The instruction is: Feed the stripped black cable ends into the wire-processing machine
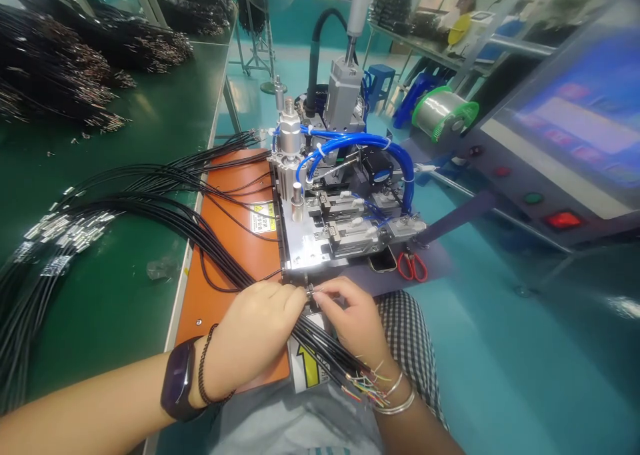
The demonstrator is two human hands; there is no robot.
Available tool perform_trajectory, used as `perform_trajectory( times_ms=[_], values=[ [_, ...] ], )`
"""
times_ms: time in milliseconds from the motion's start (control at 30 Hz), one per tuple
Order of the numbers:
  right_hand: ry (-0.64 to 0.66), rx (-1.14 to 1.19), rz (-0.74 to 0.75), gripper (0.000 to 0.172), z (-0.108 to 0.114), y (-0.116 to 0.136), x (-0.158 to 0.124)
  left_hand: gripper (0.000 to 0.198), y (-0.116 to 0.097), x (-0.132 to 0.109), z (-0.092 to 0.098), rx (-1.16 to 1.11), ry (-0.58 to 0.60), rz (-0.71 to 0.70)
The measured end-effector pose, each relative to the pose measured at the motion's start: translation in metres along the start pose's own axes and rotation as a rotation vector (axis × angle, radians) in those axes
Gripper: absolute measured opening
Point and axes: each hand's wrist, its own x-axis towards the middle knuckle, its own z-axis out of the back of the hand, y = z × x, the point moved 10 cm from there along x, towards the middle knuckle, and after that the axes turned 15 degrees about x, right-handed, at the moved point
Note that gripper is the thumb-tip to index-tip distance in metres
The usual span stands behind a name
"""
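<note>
My left hand (253,331) and my right hand (350,321) meet at the front edge of a steel bench machine (330,231). Their fingertips pinch a small metal terminal (310,293) on the end of a black cable; the fingers partly hide it. A bundle of black cables (325,348) passes under my right hand, and its stripped coloured wire ends (367,386) fan out at the lower right. More black cables (215,201) cross an orange mat (220,308) beside my left hand.
Cable bundles (75,61) lie on the green bench at the left. Blue air hoses (360,148) run over the machine. To its right are red-handled scissors (413,266), a phone (383,261), a solder spool (443,115) and a control panel (535,175) with buttons.
</note>
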Motion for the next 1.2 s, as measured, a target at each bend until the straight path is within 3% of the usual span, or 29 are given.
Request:
perform_trajectory(
  times_ms=[133, 333, 500, 1200],
  values=[
    [-0.046, -0.037, -0.096, 0.011, 0.007, -0.015, 0.001, 0.039, -0.002, -0.001, -0.006, 0.037, 0.098, -0.023],
    [0.102, 0.076, -0.294, 0.017, 0.001, -0.041, 0.000, 0.043, -0.005, -0.001, -0.013, 0.041, 0.156, -0.081],
    [0.098, 0.120, -0.361, 0.015, 0.001, -0.054, -0.002, 0.042, -0.003, 0.003, -0.015, 0.056, 0.159, -0.079],
    [0.047, 0.135, -0.354, 0.014, 0.000, -0.065, 0.001, 0.042, -0.006, 0.000, -0.021, 0.043, 0.188, -0.082]
  ],
)
